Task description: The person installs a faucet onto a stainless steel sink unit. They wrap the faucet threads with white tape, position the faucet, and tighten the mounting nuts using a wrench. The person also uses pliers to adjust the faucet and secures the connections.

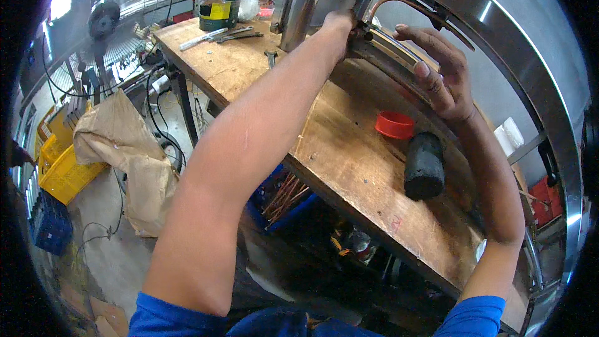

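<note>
My left hand (342, 24) reaches up to the metal fittings under a stainless steel frame (499, 19). Its fingers are hidden behind the back of the hand, so any grip is out of sight. Beside it, my right hand (444, 78) is raised with thumb and fingers apart, holding nothing, close to a thin metal rod. A bent copper tube (405, 1) curves above both hands. Beneath them a brownish metal bar (390, 72) runs across the bench. On the wooden workbench (337, 143) lie a red plastic ring (394, 125) and a black cylinder (424, 165), both below my right hand.
A dark green bucket (218, 15), wrenches (240, 34) and a small spanner (271, 57) occupy the bench's far left. A blue crate (268, 212) of copper-coloured pieces sits underneath. Leftward stand a fan (104, 20), a yellow crate (65, 175) and brown sheeting (134, 143); cables cross the floor.
</note>
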Demonstrator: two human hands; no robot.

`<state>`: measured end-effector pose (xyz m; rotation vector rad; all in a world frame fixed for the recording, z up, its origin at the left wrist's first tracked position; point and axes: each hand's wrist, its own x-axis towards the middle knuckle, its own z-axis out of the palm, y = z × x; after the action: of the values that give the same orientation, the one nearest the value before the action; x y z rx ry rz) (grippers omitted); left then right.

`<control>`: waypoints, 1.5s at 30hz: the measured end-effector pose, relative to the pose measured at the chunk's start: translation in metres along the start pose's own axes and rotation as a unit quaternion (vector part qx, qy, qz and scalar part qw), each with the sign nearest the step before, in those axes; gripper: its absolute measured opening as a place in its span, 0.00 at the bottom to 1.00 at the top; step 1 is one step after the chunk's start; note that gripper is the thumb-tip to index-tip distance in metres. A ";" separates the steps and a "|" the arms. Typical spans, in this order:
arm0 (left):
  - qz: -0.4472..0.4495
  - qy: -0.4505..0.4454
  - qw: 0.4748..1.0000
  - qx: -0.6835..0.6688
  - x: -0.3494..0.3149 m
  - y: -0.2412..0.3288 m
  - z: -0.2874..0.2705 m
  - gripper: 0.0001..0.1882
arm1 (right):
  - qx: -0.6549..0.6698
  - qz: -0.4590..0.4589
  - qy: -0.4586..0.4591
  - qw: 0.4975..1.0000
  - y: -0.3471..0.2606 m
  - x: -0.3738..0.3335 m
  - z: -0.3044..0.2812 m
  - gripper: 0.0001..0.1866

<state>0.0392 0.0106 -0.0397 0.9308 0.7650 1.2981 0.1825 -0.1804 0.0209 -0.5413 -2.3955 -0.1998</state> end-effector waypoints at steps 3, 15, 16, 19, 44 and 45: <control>-0.018 -0.028 0.999 -0.001 0.003 -0.001 -0.002 0.15 | -0.087 -0.027 -0.027 0.995 -0.008 0.008 0.001 0.32; 0.097 -0.235 0.954 -0.158 -0.046 -0.002 -0.004 0.16 | -0.122 -0.145 0.005 0.982 -0.046 0.089 0.054 0.24; 0.098 -0.235 0.955 -0.155 -0.046 0.001 -0.004 0.16 | -0.120 -0.150 0.019 0.981 -0.049 0.095 0.057 0.23; 0.102 -0.233 0.957 -0.142 -0.044 0.008 0.001 0.16 | -0.164 -0.116 -0.011 0.980 -0.045 0.113 0.054 0.23; 0.087 -0.145 0.985 0.030 -0.034 -0.050 -0.060 0.16 | -0.191 -0.100 -0.072 0.974 -0.022 0.133 0.124 0.16; 0.087 -0.144 0.985 0.035 -0.035 -0.049 -0.061 0.16 | -0.200 -0.098 -0.078 0.972 -0.022 0.137 0.128 0.16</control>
<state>0.0030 -0.0169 -0.1121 1.2326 0.5148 1.2566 0.0041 -0.1198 0.0109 -0.5137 -2.5741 -0.7641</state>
